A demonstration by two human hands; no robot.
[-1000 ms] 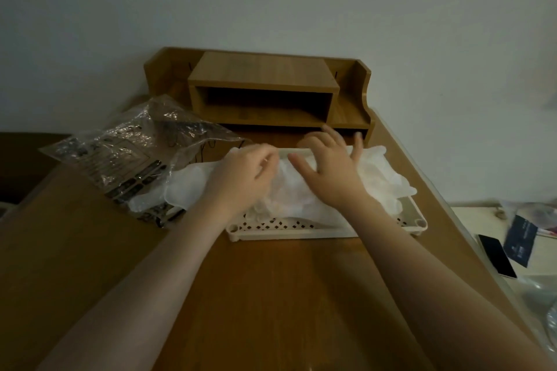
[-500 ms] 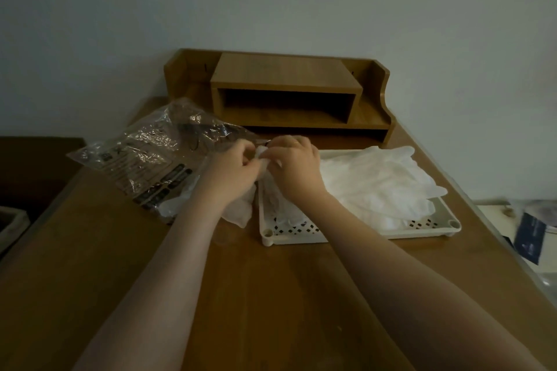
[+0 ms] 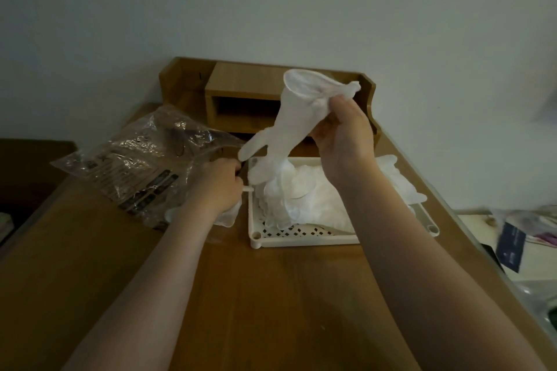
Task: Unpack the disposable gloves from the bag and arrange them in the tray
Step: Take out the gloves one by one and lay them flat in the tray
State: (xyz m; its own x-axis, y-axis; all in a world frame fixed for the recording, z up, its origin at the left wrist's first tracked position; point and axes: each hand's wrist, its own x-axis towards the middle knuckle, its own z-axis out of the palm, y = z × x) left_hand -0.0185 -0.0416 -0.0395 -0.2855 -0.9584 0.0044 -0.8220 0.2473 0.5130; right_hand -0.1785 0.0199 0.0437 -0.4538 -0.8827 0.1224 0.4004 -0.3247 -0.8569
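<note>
My right hand point(image 3: 346, 141) is raised above the tray and pinches the cuff of one white disposable glove point(image 3: 294, 117), which hangs down with its fingers near the pile. A heap of white gloves point(image 3: 307, 199) lies in the cream perforated tray point(image 3: 301, 239). My left hand point(image 3: 218, 187) rests just left of the tray, closed on more white glove material point(image 3: 229, 215) at the mouth of the crinkled clear plastic bag point(image 3: 141, 166).
A wooden desk organiser point(image 3: 244, 93) stands against the wall behind the tray. The wooden table point(image 3: 256, 310) drops off at the right, where a phone, a dark card point(image 3: 511, 247) and plastic wrappers lie on a lower white surface.
My right hand has lifted one glove by its cuff high above the tray. My left hand stayed low beside the bag, and the two hands have parted.
</note>
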